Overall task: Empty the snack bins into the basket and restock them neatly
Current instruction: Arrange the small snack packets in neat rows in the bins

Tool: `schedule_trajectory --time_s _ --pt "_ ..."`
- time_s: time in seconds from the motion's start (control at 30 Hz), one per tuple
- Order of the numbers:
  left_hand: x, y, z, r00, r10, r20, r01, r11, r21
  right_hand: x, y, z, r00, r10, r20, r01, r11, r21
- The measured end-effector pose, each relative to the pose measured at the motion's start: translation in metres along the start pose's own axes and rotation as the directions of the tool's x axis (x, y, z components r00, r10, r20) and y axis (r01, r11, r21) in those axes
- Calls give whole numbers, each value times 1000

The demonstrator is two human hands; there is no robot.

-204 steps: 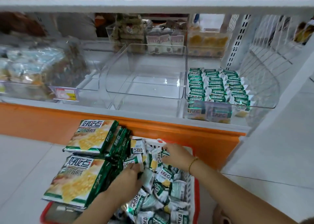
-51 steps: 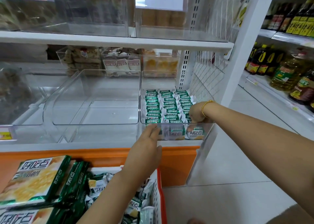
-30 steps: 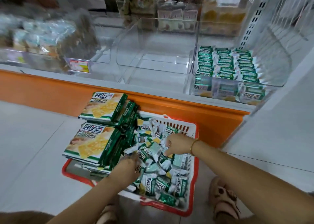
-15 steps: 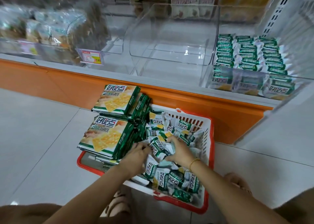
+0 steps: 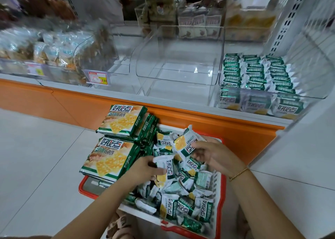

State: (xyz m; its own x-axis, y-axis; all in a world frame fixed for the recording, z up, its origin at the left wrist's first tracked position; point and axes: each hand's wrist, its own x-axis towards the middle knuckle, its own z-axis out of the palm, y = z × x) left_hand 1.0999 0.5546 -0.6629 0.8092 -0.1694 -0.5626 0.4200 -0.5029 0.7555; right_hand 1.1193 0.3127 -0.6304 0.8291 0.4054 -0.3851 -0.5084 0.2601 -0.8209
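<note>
A: Which hand is holding which item?

B: The left hand (image 5: 143,168) is closing its grip on one small packet (image 5: 165,169), pinching it from the left edge above the basket (image 5: 220,193). The right hand (image 5: 215,155) is clamping its grip on a second small packet (image 5: 186,144), which is tilting up over the heap. A gold bracelet (image 5: 238,173) is sitting on the right wrist.

A: Where are the snacks lying?

B: The loose small packets (image 5: 183,202) are filling the right part of the red-rimmed basket, which is standing on the floor (image 5: 36,157) just in front of the shelf's orange base (image 5: 90,109). Two stacks of large cracker packs (image 5: 108,159) are resting on the basket's left side, overhanging its rim.

A: And the bins?

B: The right bin (image 5: 308,86) is holding three neat rows of green-and-white packets (image 5: 255,73), with further packets standing behind its front wall. The middle bin (image 5: 177,57) is showing only clear plastic. The bin to its left (image 5: 119,53) is looking clear as well. Farther left, blurred bagged snacks (image 5: 59,51) are filling other bins, and a price tag (image 5: 97,77) is hanging at the shelf edge.
</note>
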Motion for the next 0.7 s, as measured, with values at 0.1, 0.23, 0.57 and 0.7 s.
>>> schedule_trajectory --time_s 0.1,0.23,0.57,0.7 --pt "-4 20 -4 1000 2 -3 -3 962 -273 -13 -10 7 998 -31 52 40 981 -188" --pt "-11 41 -1 999 33 38 -14 913 -409 -22 -17 21 994 -86 64 107 869 -483" --pt "-57 105 2 978 209 11 -197 936 -293 -31 -36 37 898 -423 -118 280 758 -589" --pt "-65 138 -11 963 264 -52 -268 924 -271 -35 -57 48 851 -506 -141 316 707 -632"
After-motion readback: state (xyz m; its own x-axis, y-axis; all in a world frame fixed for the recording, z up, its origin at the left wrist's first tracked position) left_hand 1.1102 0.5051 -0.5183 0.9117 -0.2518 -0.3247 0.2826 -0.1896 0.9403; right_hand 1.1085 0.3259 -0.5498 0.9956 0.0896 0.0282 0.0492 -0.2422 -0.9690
